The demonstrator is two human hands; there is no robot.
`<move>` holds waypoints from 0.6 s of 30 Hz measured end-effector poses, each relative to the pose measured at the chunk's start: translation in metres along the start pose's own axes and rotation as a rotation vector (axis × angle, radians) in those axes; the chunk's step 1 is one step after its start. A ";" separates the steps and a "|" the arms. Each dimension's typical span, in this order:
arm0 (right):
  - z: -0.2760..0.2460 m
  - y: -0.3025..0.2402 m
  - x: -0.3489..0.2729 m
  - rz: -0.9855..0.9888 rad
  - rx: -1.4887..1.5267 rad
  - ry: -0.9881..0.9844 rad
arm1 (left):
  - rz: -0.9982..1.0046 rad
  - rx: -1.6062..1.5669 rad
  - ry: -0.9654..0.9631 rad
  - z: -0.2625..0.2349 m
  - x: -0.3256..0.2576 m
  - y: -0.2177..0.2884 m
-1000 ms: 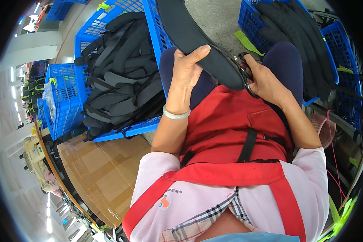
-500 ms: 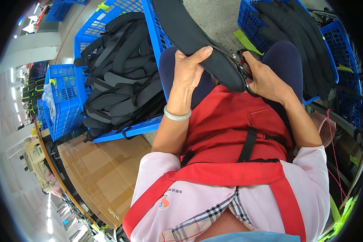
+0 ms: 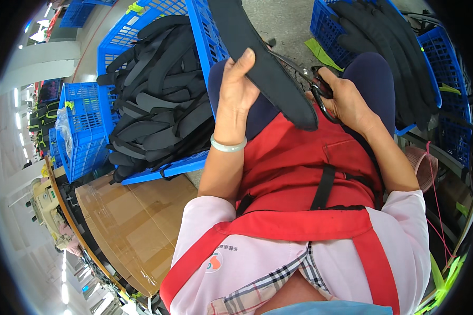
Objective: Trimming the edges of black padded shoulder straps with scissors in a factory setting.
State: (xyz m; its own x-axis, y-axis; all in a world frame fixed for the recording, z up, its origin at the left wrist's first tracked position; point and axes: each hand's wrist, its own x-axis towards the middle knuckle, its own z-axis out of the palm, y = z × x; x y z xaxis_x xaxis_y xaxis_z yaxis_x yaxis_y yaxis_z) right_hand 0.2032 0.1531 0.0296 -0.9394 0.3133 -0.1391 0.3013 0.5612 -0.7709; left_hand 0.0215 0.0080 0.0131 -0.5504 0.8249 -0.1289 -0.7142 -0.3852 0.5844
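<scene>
A long black padded strap [image 3: 278,79], curved with a rounded end, slants across my lap. My left hand [image 3: 238,86] grips its left edge, thumb uppermost and the other fingers partly hidden beneath it. In my right hand [image 3: 347,102] is a pair of scissors [image 3: 320,94] with black loop handles. Their metal blades point up and left, along the strap's right edge, and the tips are at or just under that edge. A small dark scrap [image 3: 271,42] shows beside the strap near the tips.
At left, a blue crate [image 3: 197,31] is heaped with black padded straps [image 3: 163,100]; another crate of them [image 3: 326,39] stands at right. A cardboard box [image 3: 136,215] lies at lower left. A yellow-green strip [image 3: 320,55] lies on the floor. My red apron [image 3: 294,163] covers my lap.
The scissors have shifted from near the strap's rounded end to farther up its right edge, and their blades now show. My left thumb has lifted and moved left; the strap has swung slightly.
</scene>
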 end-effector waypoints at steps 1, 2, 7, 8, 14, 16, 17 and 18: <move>0.003 0.002 0.000 -0.003 0.001 -0.002 | 0.003 0.001 0.002 -0.002 0.002 0.000; 0.006 0.008 -0.001 -0.027 0.001 0.028 | 0.041 0.026 0.010 -0.002 0.005 -0.001; 0.014 0.013 -0.002 -0.059 -0.052 0.080 | 0.101 0.090 0.008 -0.003 0.003 -0.012; 0.014 0.013 0.000 -0.064 -0.035 0.071 | 0.102 0.090 0.007 -0.002 0.003 -0.013; 0.012 0.004 0.003 -0.114 0.002 0.072 | 0.112 0.127 -0.036 -0.001 -0.002 -0.015; 0.011 0.004 0.004 -0.096 -0.006 0.051 | 0.106 0.090 -0.035 0.001 -0.002 -0.015; 0.011 0.006 0.004 -0.073 -0.008 0.024 | 0.106 0.090 -0.034 0.000 -0.002 -0.016; 0.011 0.007 0.004 -0.051 -0.011 -0.003 | 0.094 0.070 -0.034 0.000 -0.002 -0.016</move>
State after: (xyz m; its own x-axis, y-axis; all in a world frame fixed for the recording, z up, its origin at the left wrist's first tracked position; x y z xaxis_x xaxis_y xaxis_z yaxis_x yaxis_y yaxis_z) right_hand 0.2001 0.1498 0.0172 -0.9539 0.2822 -0.1019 0.2552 0.5845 -0.7702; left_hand 0.0338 0.0125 0.0040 -0.5976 0.8006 -0.0445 -0.6276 -0.4324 0.6475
